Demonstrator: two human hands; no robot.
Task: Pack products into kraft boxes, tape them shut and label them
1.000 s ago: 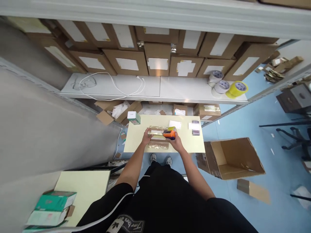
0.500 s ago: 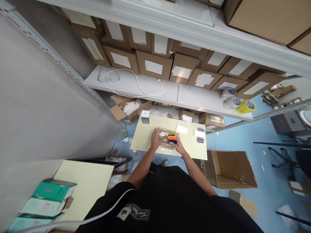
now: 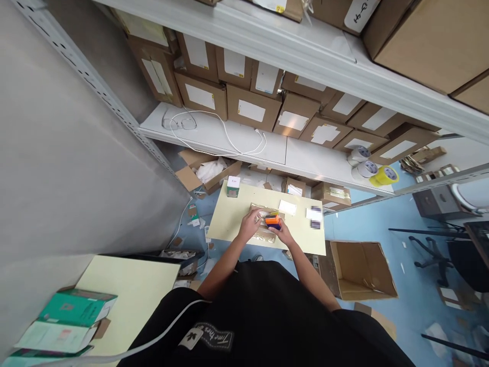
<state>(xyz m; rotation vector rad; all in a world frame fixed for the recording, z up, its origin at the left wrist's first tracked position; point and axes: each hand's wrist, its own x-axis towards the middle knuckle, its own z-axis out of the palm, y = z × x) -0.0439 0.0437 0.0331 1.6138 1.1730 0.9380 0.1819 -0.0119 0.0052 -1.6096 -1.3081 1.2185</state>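
1. Head view: a black shirt [image 3: 267, 316] with a lettered patch [image 3: 216, 337] fills the foreground; a white cord [image 3: 168, 332] crosses the left sleeve.
2. Left of the person, a pale side table [image 3: 126, 285] carries green-and-white cartons [image 3: 71, 313].
3. Right hand [image 3: 282, 233]: fingers wrapped round an orange-and-blue tape dispenser [image 3: 272, 221], which sits over the right part of a parcel [image 3: 266, 234].
4. Left hand [image 3: 250, 224]: fingers bent, tips over the parcel's left part. Whether they pinch anything or touch the surface cannot be told at this scale.
5. Parcel: brown, shiny with tape, lying on a pale yellow worktable [image 3: 225, 219] near its front edge, partly hidden by both hands and the dispenser.
6. Same worktable: a small green-and-white box [image 3: 233, 187] stands at the far left corner; a white card [image 3: 287, 207] lies just beyond the parcel, to the right; a white sheet [image 3: 314, 214] with pixelated patches lies near the right end.
7. Floor, right of the worktable: a large open carton [image 3: 359, 257].
8. Beyond the worktable, a shelf [image 3: 317, 160] holds eyeglasses [image 3: 188, 124], a white cable [image 3: 228, 136], two pale tape rolls [image 3: 364, 169], a yellow tape roll [image 3: 384, 176] and stacked brown boxes [image 3: 252, 109] with white labels.
9. Far right: a black chair base [image 3: 431, 257].
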